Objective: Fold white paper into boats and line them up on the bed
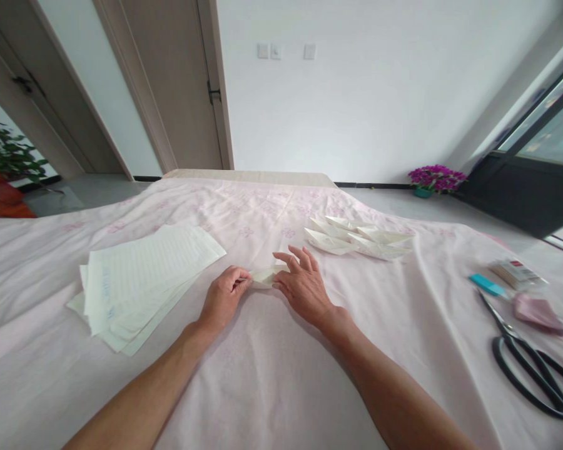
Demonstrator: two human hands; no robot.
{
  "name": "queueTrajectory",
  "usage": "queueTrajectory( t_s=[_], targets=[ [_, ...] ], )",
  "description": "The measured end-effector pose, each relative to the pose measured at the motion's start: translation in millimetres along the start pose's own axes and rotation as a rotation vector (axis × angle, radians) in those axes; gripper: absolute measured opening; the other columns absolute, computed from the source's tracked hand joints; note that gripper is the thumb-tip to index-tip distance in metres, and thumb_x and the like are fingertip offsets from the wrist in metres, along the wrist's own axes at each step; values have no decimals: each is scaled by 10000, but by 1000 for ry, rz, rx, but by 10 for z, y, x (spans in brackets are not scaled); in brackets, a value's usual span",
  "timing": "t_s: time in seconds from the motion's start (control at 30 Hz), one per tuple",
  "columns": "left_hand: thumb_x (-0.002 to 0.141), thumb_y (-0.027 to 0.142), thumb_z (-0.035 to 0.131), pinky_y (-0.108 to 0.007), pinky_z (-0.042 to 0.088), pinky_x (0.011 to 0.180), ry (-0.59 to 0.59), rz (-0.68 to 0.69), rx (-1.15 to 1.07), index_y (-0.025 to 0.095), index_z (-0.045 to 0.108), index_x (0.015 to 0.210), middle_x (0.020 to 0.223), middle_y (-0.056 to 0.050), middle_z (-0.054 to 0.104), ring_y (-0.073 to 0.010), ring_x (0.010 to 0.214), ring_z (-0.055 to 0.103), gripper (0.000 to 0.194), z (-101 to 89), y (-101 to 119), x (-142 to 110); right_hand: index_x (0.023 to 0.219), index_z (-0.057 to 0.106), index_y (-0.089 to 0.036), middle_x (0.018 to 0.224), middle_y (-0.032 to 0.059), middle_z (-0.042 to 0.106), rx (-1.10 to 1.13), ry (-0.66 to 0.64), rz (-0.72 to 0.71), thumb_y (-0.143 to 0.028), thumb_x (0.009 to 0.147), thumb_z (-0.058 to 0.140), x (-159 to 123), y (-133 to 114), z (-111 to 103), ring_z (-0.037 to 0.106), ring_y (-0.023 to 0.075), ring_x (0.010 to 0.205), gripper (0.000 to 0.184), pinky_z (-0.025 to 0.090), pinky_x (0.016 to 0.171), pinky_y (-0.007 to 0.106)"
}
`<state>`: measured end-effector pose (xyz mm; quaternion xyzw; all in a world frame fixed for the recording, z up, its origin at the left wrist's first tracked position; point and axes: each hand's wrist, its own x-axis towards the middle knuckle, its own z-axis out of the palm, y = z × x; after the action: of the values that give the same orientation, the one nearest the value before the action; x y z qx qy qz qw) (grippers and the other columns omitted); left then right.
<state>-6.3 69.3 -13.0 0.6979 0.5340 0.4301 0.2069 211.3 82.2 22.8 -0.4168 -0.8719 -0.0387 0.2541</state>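
- Done, by the look of it: a cluster of boat-like folded papers (359, 239) sits beyond the right hand (304, 284), close together and overlapping, so the exact count is hard to tell.
- In hand: one small folded paper (263, 279) lies between the two hands, just above the pink patterned cloth (256, 387) or resting on it; which of these cannot be told.
- The left hand (224, 297) pinches the near-left end of this piece between thumb and forefinger, its other fingers curled in.
- The right hand's thumb and forefinger appear to pinch the opposite end, while its remaining fingers are raised and spread.
- This piece looks partly worked: narrow and creased, but without the open, pointed form of the clustered ones.
- Left over: a loose stack of flat, lined sheets (145, 281) lies to the left, unfolded, suggesting much paper is unused.
- The black-handled scissors (511, 334) lie at the far right, well apart from both hands.
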Motion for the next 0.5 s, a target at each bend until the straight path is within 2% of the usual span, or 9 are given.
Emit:
queueTrajectory(
  t_s=[0.37, 0.5],
  targets=[
    [884, 276, 543, -263, 441, 731, 7, -2, 47, 203, 600, 838, 841, -5, 635, -154, 780, 600, 103, 6, -15, -9, 760, 690, -229, 1199, 14, 623, 62, -16, 11, -240, 893, 607, 12, 4, 54, 377, 278, 1299, 157, 150, 1173, 536],
    [890, 276, 539, -270, 457, 728, 14, -22, 29, 204, 606, 884, 855, -8, 645, -156, 777, 613, 99, 5, -26, -10, 915, 699, -249, 1223, 34, 609, 151, 74, 69, -262, 946, 503, -31, 67, 14, 393, 268, 1276, 199, 235, 1129, 515]
  ],
)
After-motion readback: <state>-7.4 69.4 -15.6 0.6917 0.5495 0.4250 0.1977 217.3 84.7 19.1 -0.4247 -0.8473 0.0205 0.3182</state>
